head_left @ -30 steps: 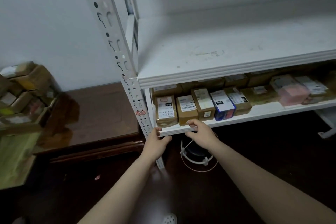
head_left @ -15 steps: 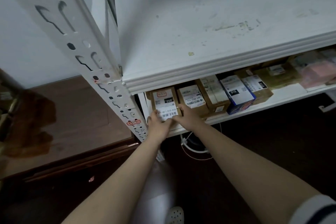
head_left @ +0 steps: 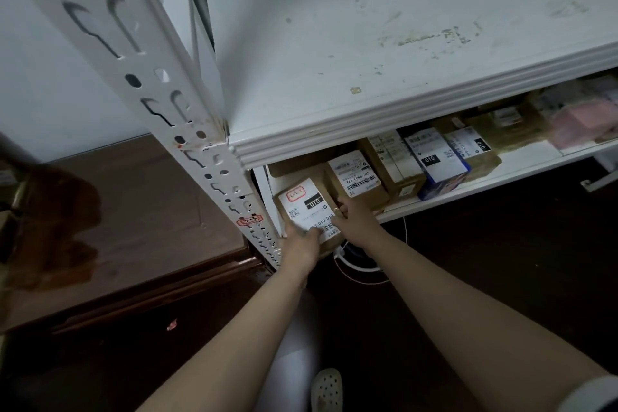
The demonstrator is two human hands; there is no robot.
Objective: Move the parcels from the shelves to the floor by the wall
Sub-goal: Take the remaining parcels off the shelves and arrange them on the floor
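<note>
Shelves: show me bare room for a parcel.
Upper shelf: bare from corner post rightward. Lower shelf: a bare front strip beside the pink parcel. Its left end is crowded: packed boxes, left hand and right hand gripping the labelled box.

Centre frame, the slotted white upright [head_left: 214, 177] and overhanging upper shelf [head_left: 401, 125] hem in the 010-labelled parcel [head_left: 306, 207]; a neighbouring parcel [head_left: 356, 177] crowds its right. Dark floor [head_left: 501, 261] at lower right lies open.

White wall [head_left: 60, 100], dark floor [head_left: 501, 264], low brown wooden cabinet [head_left: 150, 211].
</note>
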